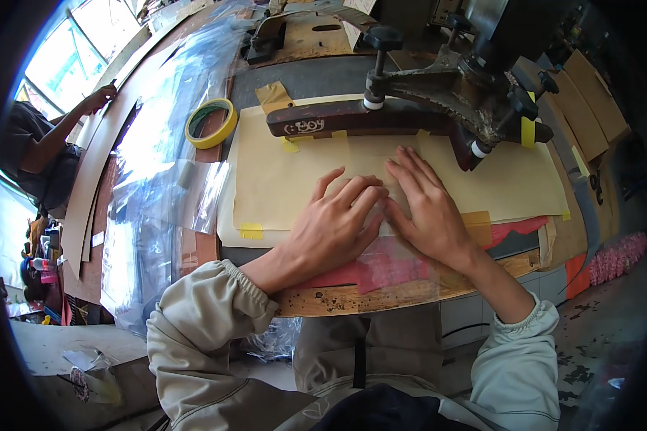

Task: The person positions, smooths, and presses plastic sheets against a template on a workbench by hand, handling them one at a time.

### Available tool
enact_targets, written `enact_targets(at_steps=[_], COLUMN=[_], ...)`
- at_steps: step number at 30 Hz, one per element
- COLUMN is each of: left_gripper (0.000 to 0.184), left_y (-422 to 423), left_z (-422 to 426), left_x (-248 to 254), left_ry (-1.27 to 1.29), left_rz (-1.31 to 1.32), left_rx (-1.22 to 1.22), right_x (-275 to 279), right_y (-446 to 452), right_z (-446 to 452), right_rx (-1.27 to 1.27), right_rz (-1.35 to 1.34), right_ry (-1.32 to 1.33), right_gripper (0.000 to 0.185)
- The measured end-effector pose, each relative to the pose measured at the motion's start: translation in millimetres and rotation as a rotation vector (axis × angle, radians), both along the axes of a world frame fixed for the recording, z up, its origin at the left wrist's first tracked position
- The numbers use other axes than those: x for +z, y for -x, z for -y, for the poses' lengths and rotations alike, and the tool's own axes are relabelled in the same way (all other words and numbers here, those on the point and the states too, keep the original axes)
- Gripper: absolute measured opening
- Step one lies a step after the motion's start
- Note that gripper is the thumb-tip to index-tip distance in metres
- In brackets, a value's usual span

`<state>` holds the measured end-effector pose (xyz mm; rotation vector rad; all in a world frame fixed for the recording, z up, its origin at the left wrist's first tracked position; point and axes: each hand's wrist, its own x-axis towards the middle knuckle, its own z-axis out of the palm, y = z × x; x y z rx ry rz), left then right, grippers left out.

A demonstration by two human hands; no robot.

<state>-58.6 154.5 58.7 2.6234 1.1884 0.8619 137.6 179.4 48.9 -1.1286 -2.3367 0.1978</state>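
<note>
In the head view, we see our two hands over the cream sheet, which lies on the tabletop beneath a dark bar. Our left hand rests near the sheet's front edge, its fingers half curled; we cannot tell whether they pinch anything. Our right hand lies palm down beside it, fingers stretched out along the sheet and gripping nothing that we can see. The two hands meet, or nearly so, at the left thumb and right fingers. Red material shows by our wrists, along the wooden front edge. A yellow tab sits on the sheet's left corner. Left of the sheet we see a tape roll and clear plastic; farther left stands another person.
</note>
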Motion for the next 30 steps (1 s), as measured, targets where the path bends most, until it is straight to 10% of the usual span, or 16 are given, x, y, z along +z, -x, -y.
enact_targets(at_steps=[30], left_gripper=[0.072], left_y=[-1.4], left_z=[2.7], left_x=[-3.7], left_ry=[0.08], left_rz=[-0.103], left_rx=[0.246], right_x=[2.3], right_y=[-1.3], right_z=[2.7], right_rx=[-0.044], right_rz=[0.039], right_ry=[-0.104], right_gripper=[0.048])
